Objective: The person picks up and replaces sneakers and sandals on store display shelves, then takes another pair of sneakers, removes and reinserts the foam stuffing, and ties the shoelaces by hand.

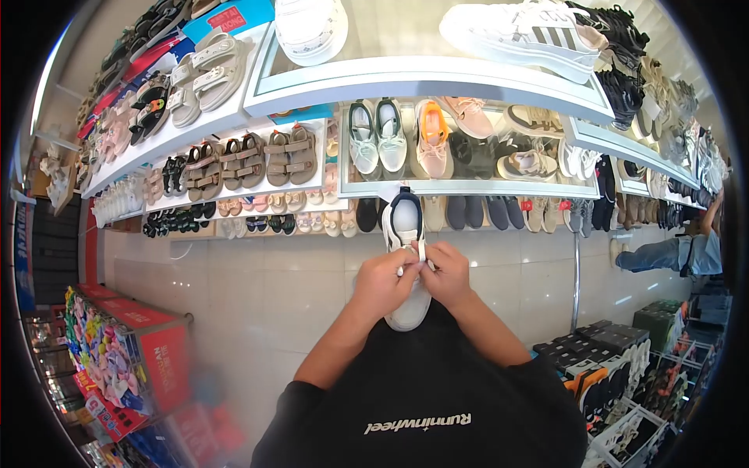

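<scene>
A white sneaker (406, 222) with a dark collar lining is held in front of my chest, heel toward the shelves and toe toward my shirt. My left hand (384, 279) is closed at its laces from the left, fingers pinched around a white shoelace (422, 251). From the other side my right hand (446, 273) pinches the lace too, its fingertips nearly meeting those of the left. Both hands cover most of the lacing and the middle of the shoe. A white tag hangs by the heel.
Ahead stands a display shelf (468, 189) with several sneakers, sandals and slip-ons in rows. Red bins (164, 363) of colourful goods are at lower left. Stacked shoe boxes (597, 343) and more shoes stand at lower right. Another person (679, 253) is at the far right.
</scene>
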Demonstrator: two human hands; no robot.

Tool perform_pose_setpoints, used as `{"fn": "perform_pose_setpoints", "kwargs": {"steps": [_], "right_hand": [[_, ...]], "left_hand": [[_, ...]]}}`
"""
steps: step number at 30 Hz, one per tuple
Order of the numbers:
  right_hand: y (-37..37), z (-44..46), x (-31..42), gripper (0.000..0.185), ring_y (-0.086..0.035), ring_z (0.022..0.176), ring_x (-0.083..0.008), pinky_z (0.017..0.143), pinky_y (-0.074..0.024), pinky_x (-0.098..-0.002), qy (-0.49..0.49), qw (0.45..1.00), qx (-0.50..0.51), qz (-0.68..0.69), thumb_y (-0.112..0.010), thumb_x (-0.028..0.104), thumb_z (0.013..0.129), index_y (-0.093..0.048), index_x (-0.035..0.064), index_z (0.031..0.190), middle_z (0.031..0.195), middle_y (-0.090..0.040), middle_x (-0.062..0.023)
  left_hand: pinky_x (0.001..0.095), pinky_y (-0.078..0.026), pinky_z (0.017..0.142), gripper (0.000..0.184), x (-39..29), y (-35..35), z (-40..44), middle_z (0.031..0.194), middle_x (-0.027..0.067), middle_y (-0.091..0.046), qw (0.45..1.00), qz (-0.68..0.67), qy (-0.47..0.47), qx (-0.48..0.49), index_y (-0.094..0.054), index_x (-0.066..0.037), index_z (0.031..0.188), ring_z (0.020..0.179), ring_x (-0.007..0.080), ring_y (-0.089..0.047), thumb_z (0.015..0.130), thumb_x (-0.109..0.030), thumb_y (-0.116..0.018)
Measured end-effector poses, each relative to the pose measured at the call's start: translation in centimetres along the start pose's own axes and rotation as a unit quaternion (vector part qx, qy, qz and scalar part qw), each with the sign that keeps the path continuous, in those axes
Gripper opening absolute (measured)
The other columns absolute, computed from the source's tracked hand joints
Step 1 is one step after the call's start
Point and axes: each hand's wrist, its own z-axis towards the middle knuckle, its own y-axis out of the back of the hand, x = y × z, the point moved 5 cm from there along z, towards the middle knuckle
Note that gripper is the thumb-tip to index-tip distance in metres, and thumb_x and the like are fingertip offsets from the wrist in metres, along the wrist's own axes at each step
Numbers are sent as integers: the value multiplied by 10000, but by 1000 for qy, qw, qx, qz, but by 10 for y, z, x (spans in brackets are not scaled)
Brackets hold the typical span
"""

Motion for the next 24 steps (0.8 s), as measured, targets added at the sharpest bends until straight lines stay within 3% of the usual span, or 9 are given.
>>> {"fn": "perform_pose_setpoints", "kwargs": {"steps": [5,8,14,17,20,24], "right_hand": [[12,-2,-16,252,-652,760,-253,657,-525,-340,20,998,20,57,-757,14,785,-768,17,1036,903,-673,-103],[17,-6,-26,211,-691,822,-237,708,-550,-317,-21,994,14,103,-752,12,823,-772,1,1033,984,-698,-122],[31,0,-17,118,-723,902,-228,786,-571,-301,-26,990,-18,135,-745,19,868,-771,-22,976,1132,-726,-161],[32,-1,-20,119,-716,856,-230,756,-566,-311,-7,992,2,127,-750,27,865,-777,-13,974,1121,-736,-156],[26,-1,-22,121,-705,814,-234,732,-556,-319,35,993,44,105,-750,40,869,-782,-5,977,1046,-750,-137],[14,-6,-29,134,-698,783,-224,712,-549,-311,-35,984,53,167,-755,43,868,-782,-8,989,961,-752,-129]], "left_hand": [[300,-510,587,105,-11,-13,2,723,103,-682,1000,-14,21,1,-695,-10,968,620,162,-647,922,-91,-742],[353,-522,571,130,-14,-16,3,805,143,-726,996,-49,66,22,-684,-33,997,637,269,-696,952,-151,-712],[335,-467,523,152,-7,-6,4,721,113,-682,988,-67,109,81,-697,-41,958,555,251,-612,935,-186,-732],[327,-430,527,205,-15,-1,5,647,87,-607,993,76,30,85,-725,-30,1006,560,199,-560,894,-193,-774],[390,-458,551,254,-9,-3,-3,719,117,-648,968,249,-15,20,-739,-39,1050,591,281,-587,884,-230,-762],[405,-490,666,244,-7,-9,-6,848,103,-694,940,336,53,-9,-750,-61,1075,737,300,-628,898,-229,-737]]}}
